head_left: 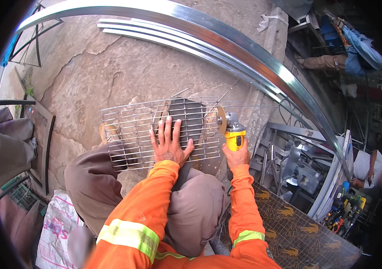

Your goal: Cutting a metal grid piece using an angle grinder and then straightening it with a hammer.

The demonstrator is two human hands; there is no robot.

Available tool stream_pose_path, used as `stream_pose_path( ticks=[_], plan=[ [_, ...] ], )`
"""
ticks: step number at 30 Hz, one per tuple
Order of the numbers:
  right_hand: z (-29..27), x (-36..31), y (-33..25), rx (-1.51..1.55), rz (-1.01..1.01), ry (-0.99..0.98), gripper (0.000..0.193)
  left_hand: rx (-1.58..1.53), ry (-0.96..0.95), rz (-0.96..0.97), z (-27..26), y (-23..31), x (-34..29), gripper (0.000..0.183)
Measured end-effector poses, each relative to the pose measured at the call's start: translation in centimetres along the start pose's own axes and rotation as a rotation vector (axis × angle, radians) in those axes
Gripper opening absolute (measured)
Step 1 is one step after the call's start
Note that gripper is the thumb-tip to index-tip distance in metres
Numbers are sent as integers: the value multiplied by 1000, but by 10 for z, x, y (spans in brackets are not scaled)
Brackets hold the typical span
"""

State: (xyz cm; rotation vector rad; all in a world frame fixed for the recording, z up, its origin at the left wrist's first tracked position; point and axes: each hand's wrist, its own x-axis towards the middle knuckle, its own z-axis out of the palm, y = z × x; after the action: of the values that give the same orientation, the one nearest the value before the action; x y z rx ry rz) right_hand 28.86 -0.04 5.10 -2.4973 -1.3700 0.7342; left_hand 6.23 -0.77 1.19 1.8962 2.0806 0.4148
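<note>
My left hand (170,147) lies flat with spread fingers on a rectangular steel wire mesh panel (132,130), which rests over my knees. Beneath the mesh is a dark grey object (185,117) that I cannot identify. My right hand (237,156) is wrapped round the body of a yellow angle grinder (234,134). Its thin tan cutting disc (222,119) stands on edge at the mesh's right side, where wire ends stick out. Small bright sparks show near the disc. Whether the disc touches a wire, I cannot tell.
Long shiny steel profiles (191,42) arch across the far side and down the right. Metal parts (307,168) and a dark printed board (298,228) lie to my right. A white sack (55,231) is at lower left. Two other people (363,49) (369,168) are at the right, by power tools (345,208).
</note>
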Motion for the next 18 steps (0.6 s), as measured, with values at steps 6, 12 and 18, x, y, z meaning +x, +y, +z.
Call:
stream_pose_path(
  ticks=[6, 12, 18],
  plan=[
    [-2, 1, -9, 23, 37, 6, 61, 18, -3, -1, 0, 0, 0, 75],
    [-3, 5, -13, 59, 35, -5, 60, 9, -3, 0, -2, 1, 1, 76],
    [-3, -2, -7, 15, 34, -15, 59, 30, 14, -1, -1, 1, 1, 74]
  ],
)
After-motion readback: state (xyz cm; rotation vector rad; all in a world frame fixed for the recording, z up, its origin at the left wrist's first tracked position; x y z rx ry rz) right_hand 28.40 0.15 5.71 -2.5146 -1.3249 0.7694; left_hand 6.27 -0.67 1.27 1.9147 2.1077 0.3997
